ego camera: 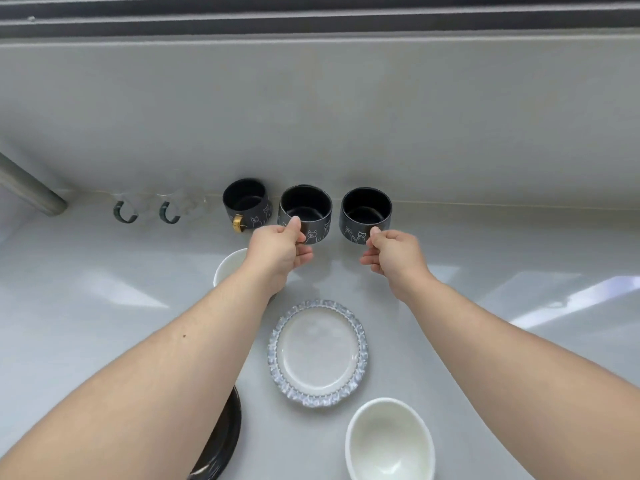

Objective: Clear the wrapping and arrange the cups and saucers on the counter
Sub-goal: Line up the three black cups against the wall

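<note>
Three dark cups stand in a row at the back of the tabletop [485, 258], near the wall; left hand [277, 252] pinches the middle cup [305, 213], right hand [393, 252] pinches the right cup [366, 214]; third cup [246, 202] stands free, gold handle showing. Judgement: set both down level, evenly spaced, handles matching; glass saucer [318, 353] waits nearer, no wrapping seen.

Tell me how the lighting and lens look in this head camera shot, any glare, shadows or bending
Head view: soft, even light; pale glare streaks on the glossy counter at left and right; faint shadows under the left hand and right hand, each holding a black cup. Wide-angle distortion bows the backsplash edge and swells the near forearms. The glass cups at left nearly vanish, only their green handles showing clearly.
</note>
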